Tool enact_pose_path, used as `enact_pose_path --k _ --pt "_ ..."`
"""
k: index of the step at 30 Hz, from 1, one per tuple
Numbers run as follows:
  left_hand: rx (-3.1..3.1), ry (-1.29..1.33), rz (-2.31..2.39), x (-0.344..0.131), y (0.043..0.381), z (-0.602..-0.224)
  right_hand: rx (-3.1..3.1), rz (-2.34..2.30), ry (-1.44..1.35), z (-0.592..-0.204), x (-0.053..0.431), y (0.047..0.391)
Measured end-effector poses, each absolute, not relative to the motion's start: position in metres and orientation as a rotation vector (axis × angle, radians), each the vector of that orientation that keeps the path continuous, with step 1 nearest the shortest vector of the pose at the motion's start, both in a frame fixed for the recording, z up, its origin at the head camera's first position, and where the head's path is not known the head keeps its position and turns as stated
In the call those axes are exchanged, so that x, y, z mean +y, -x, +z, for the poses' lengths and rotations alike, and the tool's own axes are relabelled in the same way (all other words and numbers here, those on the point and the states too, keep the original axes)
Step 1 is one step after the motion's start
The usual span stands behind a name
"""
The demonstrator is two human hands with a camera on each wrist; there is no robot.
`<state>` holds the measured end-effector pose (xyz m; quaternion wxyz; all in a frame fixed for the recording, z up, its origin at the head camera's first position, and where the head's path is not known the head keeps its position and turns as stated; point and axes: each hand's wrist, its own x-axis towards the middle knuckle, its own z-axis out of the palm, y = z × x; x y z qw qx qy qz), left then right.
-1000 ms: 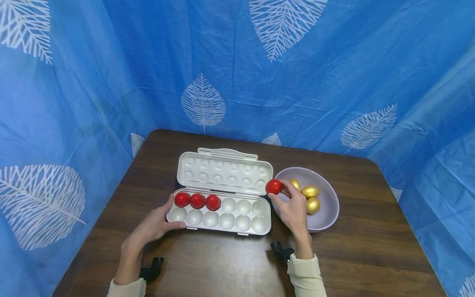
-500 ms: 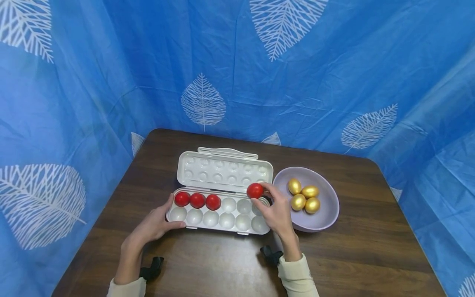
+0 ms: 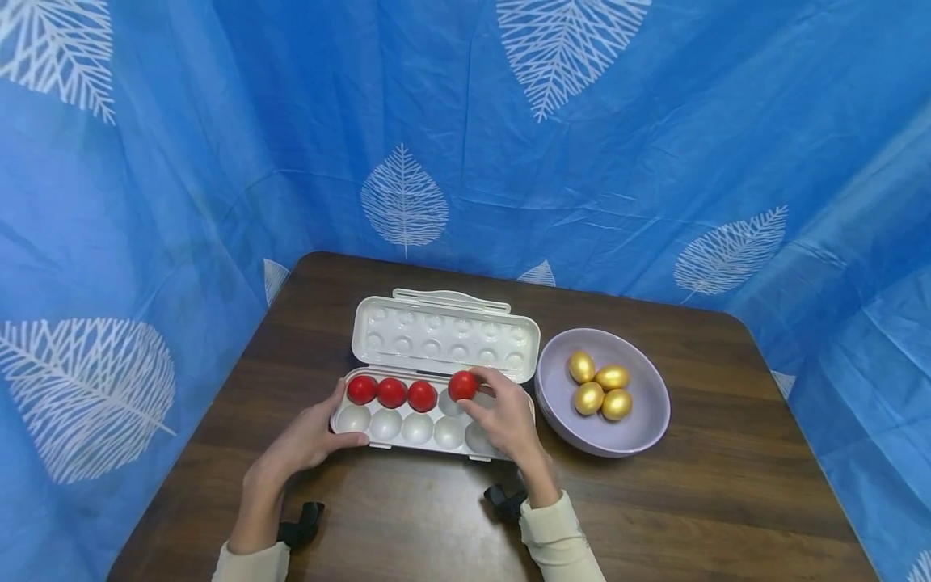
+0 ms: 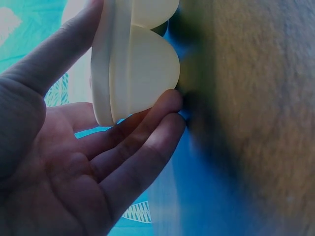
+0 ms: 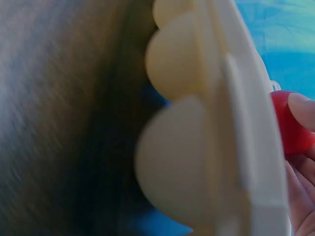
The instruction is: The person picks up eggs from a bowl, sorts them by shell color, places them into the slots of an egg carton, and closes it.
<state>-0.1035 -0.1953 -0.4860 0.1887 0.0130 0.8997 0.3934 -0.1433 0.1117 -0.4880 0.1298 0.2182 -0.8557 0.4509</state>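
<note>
A white plastic egg box lies on the table with its lid folded back. Three red eggs sit side by side in the left of its back row. My left hand grips the box's left end; the left wrist view shows its thumb along the rim and fingers around the end cup. Between thumb and fingers, my right hand pinches another red egg, close over the cup right of the three eggs. In the right wrist view this egg shows beyond the box edge.
Just right of the box stands a lilac bowl with several golden eggs in it. Brown wooden table surrounds both. A blue curtain with white leaf prints hangs behind and along the sides.
My right hand has carried the red egg leftward from the bowl's edge to over the box's back row. My left hand keeps its hold. The view has shifted slightly.
</note>
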Motion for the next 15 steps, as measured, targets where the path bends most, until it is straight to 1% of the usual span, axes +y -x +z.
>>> enact_pose_path --k 8,15 --pt "2.519 -0.026 1.106 -0.194 0.102 -0.483 -2.535 1.091 -0.737 -0.495 0.098 0.139" --pt "2.517 -0.019 1.094 -0.195 0.102 -0.482 -2.634 1.021 -0.714 -0.5 0.091 0.14"
